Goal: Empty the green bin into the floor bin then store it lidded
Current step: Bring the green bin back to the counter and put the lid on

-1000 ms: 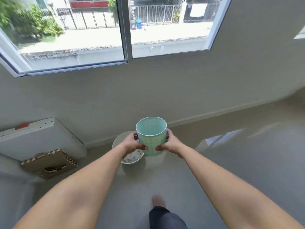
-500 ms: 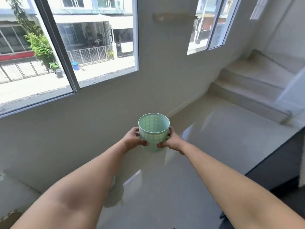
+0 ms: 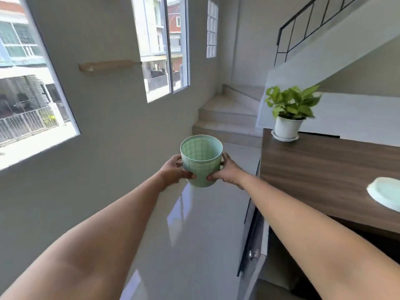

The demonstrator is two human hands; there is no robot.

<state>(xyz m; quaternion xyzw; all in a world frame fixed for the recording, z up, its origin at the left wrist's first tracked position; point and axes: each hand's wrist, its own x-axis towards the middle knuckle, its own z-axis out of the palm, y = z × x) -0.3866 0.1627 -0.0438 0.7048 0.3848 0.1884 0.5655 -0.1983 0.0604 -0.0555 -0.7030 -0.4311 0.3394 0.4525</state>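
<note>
While both hands grip it, green bin (image 3: 201, 161) stands upright.

Bright daylight from the windows (image 3: 39, 87) on the left, overexposed outside. Strong glare patches on the glossy floor (image 3: 184, 213). Soft shading on the wall below the sills. Wide-angle bending of straight lines toward the edges; arms stretched large at the bottom corners. Motion blur on the plant (image 3: 292, 102) and the lid (image 3: 385, 194) at the right edge; bin (image 3: 201, 161) fairly sharp.
</note>
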